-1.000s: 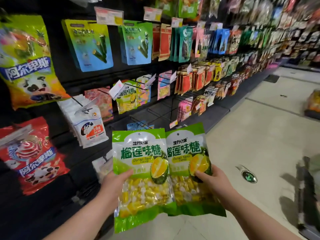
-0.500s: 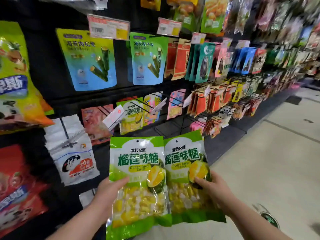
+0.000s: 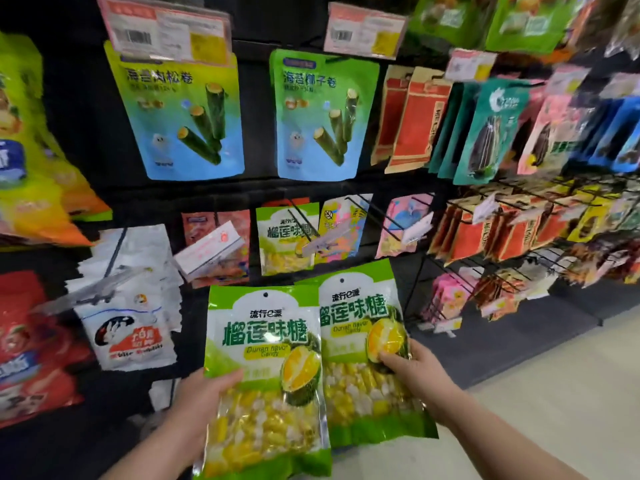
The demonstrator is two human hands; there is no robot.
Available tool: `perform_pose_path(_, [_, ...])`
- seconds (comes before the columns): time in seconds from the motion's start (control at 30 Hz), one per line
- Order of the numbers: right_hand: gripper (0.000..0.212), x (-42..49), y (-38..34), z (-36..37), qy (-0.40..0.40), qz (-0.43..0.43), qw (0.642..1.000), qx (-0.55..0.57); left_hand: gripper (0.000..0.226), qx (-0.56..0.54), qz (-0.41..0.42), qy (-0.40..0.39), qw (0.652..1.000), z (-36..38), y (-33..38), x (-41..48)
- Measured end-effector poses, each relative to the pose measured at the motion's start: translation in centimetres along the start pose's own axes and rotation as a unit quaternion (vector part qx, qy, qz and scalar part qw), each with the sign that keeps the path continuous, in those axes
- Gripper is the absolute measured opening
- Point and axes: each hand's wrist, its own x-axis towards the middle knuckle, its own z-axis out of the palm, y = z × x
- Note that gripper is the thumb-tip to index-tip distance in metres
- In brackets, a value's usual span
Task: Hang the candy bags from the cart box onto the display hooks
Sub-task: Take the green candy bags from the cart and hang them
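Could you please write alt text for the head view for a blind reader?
The left hand holds the left durian candy bag and the right hand the right durian candy bag, side by side before a black display wall; a matching bag hangs above.

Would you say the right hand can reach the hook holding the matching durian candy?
Probably yes: the hook hangs just above the right hand and its bag, with only a price tag at its tip.

held bags (image 3: 266, 372) side by side | below hanging matching bag (image 3: 285, 237) | rack behind
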Motion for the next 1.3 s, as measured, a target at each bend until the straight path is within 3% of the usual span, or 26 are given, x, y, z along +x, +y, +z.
perform_pose_path(0.07, [0.023, 2.2, -0.1, -1.1, -0.028, -0.012, 0.999, -0.022, 0.032, -0.007, 0.004, 0.023, 1.0, 1.7, -0.2, -0.4])
perform_pose_path(0.17, [0.019, 5.0, -0.3, -2.4, -0.068, -0.029, 0.997, -0.028, 0.048, -0.03, 0.005, 0.024, 0.999, 3.7, 0.0, -1.3])
perform_pose_path(0.37, [0.016, 8.4, -1.0, -2.9, -0.146, -0.036, 0.989, -0.005, 0.024, -0.098, 0.013, 0.07, 0.993, 5.4, 0.1, -4.0])
perform_pose_path(0.6, [0.018, 10.2, -1.4, -2.1, -0.212, -0.031, 0.977, 0.02, 0.023, -0.132, -0.006, 0.146, 0.98, 5.6, -0.2, -5.8])
perform_pose_path(1.3, [0.022, 12.0, -1.9, -0.7, -0.218, -0.006, 0.975, 0.032, 0.018, -0.129, 0.0, 0.157, 0.979, 6.0, 0.6, -6.7])
